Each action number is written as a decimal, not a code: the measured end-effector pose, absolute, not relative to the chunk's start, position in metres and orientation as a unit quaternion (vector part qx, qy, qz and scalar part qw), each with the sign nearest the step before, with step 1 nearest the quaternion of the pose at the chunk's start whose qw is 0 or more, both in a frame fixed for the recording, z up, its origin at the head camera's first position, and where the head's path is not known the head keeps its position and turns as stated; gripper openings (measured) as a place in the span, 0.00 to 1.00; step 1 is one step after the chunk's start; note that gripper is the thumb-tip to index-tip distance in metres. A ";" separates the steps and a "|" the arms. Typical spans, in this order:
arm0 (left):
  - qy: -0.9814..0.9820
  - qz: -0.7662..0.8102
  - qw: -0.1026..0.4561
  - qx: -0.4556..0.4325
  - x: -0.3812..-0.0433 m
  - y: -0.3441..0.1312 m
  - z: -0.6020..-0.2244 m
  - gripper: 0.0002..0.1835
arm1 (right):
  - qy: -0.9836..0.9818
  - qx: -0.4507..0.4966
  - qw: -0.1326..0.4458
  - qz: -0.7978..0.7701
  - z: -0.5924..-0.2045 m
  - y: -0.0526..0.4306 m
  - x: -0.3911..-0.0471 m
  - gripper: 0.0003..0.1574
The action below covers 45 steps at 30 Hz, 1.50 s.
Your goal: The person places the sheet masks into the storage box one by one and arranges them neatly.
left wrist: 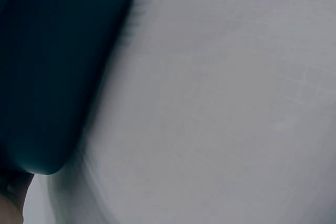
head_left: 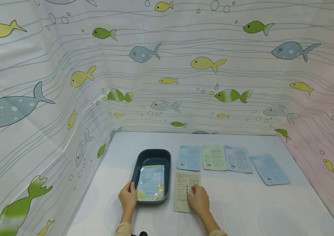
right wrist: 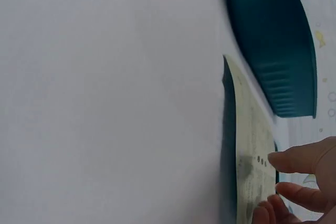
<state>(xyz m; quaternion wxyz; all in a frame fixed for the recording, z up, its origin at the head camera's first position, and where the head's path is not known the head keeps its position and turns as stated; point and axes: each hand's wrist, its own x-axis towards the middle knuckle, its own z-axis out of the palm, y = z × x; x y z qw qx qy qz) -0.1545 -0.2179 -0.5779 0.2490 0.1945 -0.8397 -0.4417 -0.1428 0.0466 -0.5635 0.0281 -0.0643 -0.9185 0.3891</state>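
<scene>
My left hand (head_left: 128,196) grips the near left rim of a dark teal plastic tray (head_left: 150,202). A blue and white printed packet (head_left: 150,183) lies inside it. In the left wrist view the tray (left wrist: 58,66) is dark and blurred, with only a bit of the hand at the corner. Just right of the tray is a beige packet (head_left: 181,196), printed side up. My right hand (head_left: 200,199) is over its right part. The right wrist view has the fingers bent loosely and apart at the edge of the beige packet (right wrist: 247,124); whether they press it is unclear.
Behind and to the right lie a blue packet (head_left: 189,158), a green packet (head_left: 214,158), a pale blue packet (head_left: 238,159) touching it, and another blue packet (head_left: 270,169) farther right. A fish-patterned curtain (head_left: 199,82) encloses the white table (head_left: 252,203) at the back and sides.
</scene>
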 end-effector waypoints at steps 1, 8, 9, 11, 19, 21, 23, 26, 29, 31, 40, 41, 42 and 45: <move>-0.840 -0.442 0.249 0.194 -0.155 -0.218 -0.578 0.14 | -0.923 -0.069 0.022 0.379 -0.564 0.048 -0.142 0.18; -0.839 -0.445 0.244 0.195 -0.155 -0.217 -0.578 0.14 | -0.933 -0.101 -0.003 0.346 -0.568 0.050 -0.141 0.26; -0.839 -0.446 0.243 0.196 -0.155 -0.217 -0.578 0.14 | -0.934 -0.102 -0.001 0.342 -0.569 0.050 -0.141 0.27; -0.839 -0.446 0.240 0.198 -0.156 -0.217 -0.578 0.14 | -0.936 -0.106 0.005 0.336 -0.571 0.050 -0.140 0.29; -0.838 -0.450 0.236 0.200 -0.156 -0.217 -0.578 0.14 | -0.939 -0.121 0.028 0.320 -0.576 0.054 -0.137 0.37; -0.838 -0.450 0.236 0.201 -0.156 -0.217 -0.577 0.14 | -0.937 -0.123 0.029 0.327 -0.576 0.056 -0.137 0.40; -0.838 -0.450 0.236 0.201 -0.156 -0.217 -0.577 0.15 | -0.931 -0.124 0.027 0.343 -0.575 0.058 -0.138 0.42; -0.838 -0.449 0.237 0.201 -0.156 -0.218 -0.576 0.15 | -0.918 -0.132 0.017 0.373 -0.574 0.063 -0.138 0.46; -0.838 -0.448 0.238 0.200 -0.156 -0.219 -0.576 0.14 | -0.907 -0.142 0.000 0.395 -0.572 0.069 -0.138 0.44; -0.839 -0.447 0.238 0.200 -0.156 -0.219 -0.576 0.14 | -0.904 -0.145 -0.008 0.403 -0.572 0.073 -0.137 0.38; -0.838 -0.448 0.237 0.203 -0.156 -0.218 -0.578 0.15 | -0.868 -0.135 -0.043 0.476 -0.576 0.090 -0.134 0.14; -0.838 -0.448 0.237 0.204 -0.156 -0.218 -0.578 0.15 | -0.861 -0.131 -0.049 0.488 -0.577 0.091 -0.134 0.14; -0.838 -0.447 0.237 0.204 -0.156 -0.218 -0.578 0.15 | -0.854 -0.129 -0.055 0.501 -0.578 0.093 -0.134 0.14; -0.839 -0.445 0.238 0.205 -0.156 -0.218 -0.577 0.15 | -0.831 -0.124 -0.075 0.537 -0.579 0.097 -0.132 0.13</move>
